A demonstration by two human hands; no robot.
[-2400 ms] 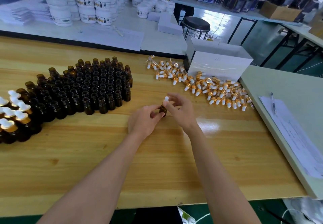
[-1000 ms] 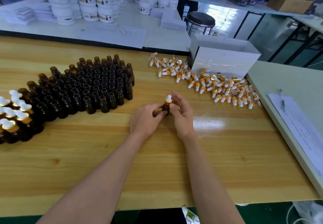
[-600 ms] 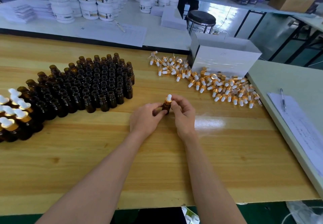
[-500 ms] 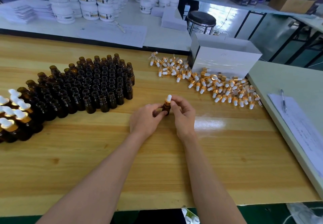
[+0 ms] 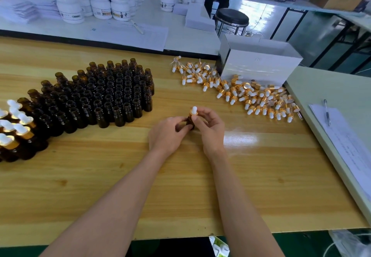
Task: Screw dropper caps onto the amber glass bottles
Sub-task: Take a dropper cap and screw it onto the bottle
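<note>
Amber bottle (image 5: pixel 190 121) upright between my hands at mid tabletop (image 5: pixel 261 176): left hand (image 5: pixel 167 134) grips its body, right hand (image 5: pixel 211 130) pinches the dropper cap (image 5: pixel 194 110) on its neck.

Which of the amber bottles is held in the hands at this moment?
The lone bottle right of the groups: the left hand grips its body, the right hand pinches its dropper cap. The other bottles stand untouched.

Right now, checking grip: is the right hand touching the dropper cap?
Touching: head view shows the right hand pinching the dropper cap.
</note>
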